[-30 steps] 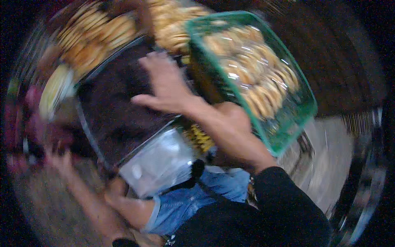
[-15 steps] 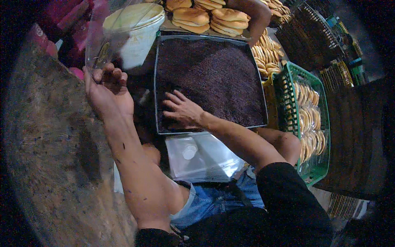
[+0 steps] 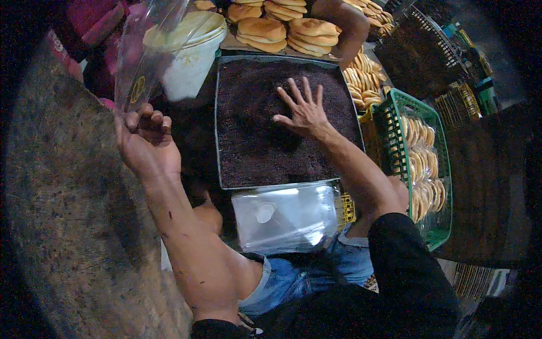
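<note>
Between the curled fingers of my left hand (image 3: pixel 149 144), its palm turned up, is the lower end of a clear plastic bag (image 3: pixel 131 73). The bag rises upward and has a small yellow mark. My right hand (image 3: pixel 307 116), fingers spread, is over the dark brown, sprinkle-like crumbs (image 3: pixel 254 135) that fill a square metal tray (image 3: pixel 218 141). I cannot tell whether its palm touches them. Just nearer than the tray lies a stack of clear plastic bags (image 3: pixel 305 206), with a small round whitish disc (image 3: pixel 265 212) on top.
A whitish bucket (image 3: pixel 189 70) stands beyond my left hand. Stacked round buns (image 3: pixel 261 33) are behind the tray, near another person's arm (image 3: pixel 353 28). To the right, a green plastic crate (image 3: pixel 449 186) holds bagged flat buns (image 3: pixel 420 161). A worn wooden surface (image 3: pixel 84 198) runs along the left.
My right hand has moved from the tray's near left part toward its far right part, and its fingers have spread. My left hand keeps the plastic bag in about the same place.
</note>
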`<state>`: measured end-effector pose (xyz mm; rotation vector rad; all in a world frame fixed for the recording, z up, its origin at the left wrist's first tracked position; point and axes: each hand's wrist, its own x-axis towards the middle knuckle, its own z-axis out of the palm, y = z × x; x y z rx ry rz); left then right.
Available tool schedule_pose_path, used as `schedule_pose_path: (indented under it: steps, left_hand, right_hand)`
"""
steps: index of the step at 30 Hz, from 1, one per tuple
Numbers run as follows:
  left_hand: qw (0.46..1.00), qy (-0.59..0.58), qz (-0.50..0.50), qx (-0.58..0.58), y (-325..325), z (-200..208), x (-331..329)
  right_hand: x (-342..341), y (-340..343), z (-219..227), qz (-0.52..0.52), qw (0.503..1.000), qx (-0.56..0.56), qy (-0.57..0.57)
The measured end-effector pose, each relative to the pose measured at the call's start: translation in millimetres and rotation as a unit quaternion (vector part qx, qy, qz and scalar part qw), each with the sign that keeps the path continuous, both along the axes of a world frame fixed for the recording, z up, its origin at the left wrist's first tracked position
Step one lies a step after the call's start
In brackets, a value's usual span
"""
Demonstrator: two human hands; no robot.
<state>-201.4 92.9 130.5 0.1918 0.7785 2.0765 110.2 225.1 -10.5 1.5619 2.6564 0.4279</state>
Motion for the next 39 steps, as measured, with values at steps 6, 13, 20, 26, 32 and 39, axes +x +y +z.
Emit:
schedule_pose_path:
  steps: [6,13,20,26,32,39]
  left_hand:
    - [0.988,0.114,0.028,-0.1,1.3,2.7,13.2]
    - [0.944,0.3,-0.036,-0.13,18.0,-15.5,56.1]
    - [0.865,0.454,-0.147,-0.159,17.6,-53.8,105.2]
    - [0.836,0.496,-0.152,-0.177,27.0,-73.0,125.6]
    - [0.861,0.438,-0.224,-0.13,18.2,-70.0,168.1]
    - [0.939,0.305,-0.094,-0.129,42.6,-68.8,175.3]
  right_hand:
    - [76.8,-73.7,45.4,-0.006,0.981,-0.193,0.033]
    - [93.7,-95.8,18.9,0.019,0.915,-0.403,0.021]
    - [101.6,-61.2,45.5,0.119,0.951,-0.089,0.27]
    - [147.0,-84.7,65.8,0.022,0.921,-0.229,0.314]
    - [133.5,-130.0,101.4,-0.012,0.819,-0.199,0.538]
    - [116.2,-130.0,127.6,-0.076,0.605,-0.283,0.74]
